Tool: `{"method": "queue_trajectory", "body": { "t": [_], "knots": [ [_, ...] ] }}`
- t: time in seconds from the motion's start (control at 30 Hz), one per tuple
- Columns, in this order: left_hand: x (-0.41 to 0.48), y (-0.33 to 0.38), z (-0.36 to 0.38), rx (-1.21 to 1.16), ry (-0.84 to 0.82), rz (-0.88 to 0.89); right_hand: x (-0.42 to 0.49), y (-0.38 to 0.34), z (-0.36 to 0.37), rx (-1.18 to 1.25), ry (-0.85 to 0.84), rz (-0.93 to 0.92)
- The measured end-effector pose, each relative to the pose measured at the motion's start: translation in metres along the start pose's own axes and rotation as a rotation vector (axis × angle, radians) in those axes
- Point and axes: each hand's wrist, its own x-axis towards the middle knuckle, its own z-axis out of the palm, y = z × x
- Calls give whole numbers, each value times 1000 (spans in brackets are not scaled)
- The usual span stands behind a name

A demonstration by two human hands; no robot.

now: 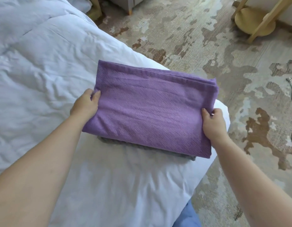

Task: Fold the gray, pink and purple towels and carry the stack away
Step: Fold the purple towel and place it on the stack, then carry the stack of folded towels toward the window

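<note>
A folded purple towel [148, 105] lies on top of a stack near the corner of the white bed [43, 71]. Under its near edge a strip of the folded gray towel [119, 142] shows. No pink towel is visible; the purple one covers whatever lies between. My left hand [86, 104] grips the purple towel's left edge, thumb on top. At the right edge my right hand [212, 123] pinches the towel in the same way. Both forearms reach in from the bottom of the view.
The bed's rounded corner ends just right of the stack, with patterned beige and brown carpet [223, 66] beyond. A light wooden stand [255, 22] is at the top right. A white cable [291, 92] lies on the carpet at the right edge.
</note>
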Motion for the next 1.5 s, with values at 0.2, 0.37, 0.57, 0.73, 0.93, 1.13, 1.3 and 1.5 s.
{"method": "queue_trajectory", "body": {
  "t": [0.2,0.37,0.57,0.73,0.93,1.13,1.3,1.5],
  "knots": [
    [-23,19,3,58,321,90,-20,-4,-2,-204,307,-261],
    [-26,51,7,384,170,657,-28,-22,20,-522,113,-539],
    [4,32,42,146,-56,442,17,4,43,-498,25,-356],
    [9,20,66,-16,-66,389,25,26,65,-284,-3,-380],
    [9,13,83,-10,-3,454,27,37,76,-191,5,-369],
    [-5,4,82,-271,67,303,11,42,72,-35,-49,-199],
    [-17,-4,76,-322,-100,-49,-2,50,72,53,-41,-86],
    [-12,3,59,-529,-301,-279,4,48,67,126,-53,66]
  ]
}}
